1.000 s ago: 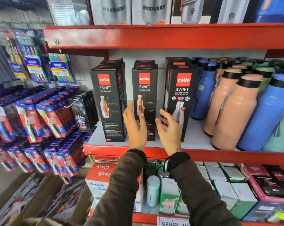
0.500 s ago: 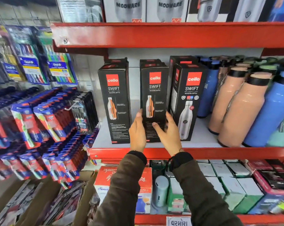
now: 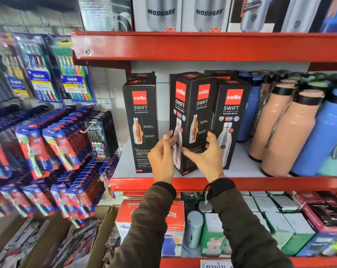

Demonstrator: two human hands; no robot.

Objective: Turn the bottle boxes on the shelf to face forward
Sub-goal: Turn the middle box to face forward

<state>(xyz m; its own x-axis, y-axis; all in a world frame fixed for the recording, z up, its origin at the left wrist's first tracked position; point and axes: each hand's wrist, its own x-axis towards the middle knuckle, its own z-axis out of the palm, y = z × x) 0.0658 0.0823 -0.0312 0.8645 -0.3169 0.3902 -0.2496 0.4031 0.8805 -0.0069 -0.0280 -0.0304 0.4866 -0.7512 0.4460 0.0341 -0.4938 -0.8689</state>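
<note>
Three black Cello Swift bottle boxes stand on the red-edged shelf. The left box shows its orange-bottle side. The middle box is turned corner-on, so two of its faces show. My left hand grips its lower left face and my right hand grips its lower right edge. The right box shows its steel-bottle front. More black boxes stand behind them.
Loose peach bottles and blue bottles crowd the shelf's right side. Toothbrush packs hang at the left. Modware boxes fill the shelf above. Small boxes and a can lie on the shelf below.
The middle box has rotated from flat orange-bottle face to corner-on, with its steel-bottle face coming round on the left. Both hands shifted with it; the camera moved closer.
</note>
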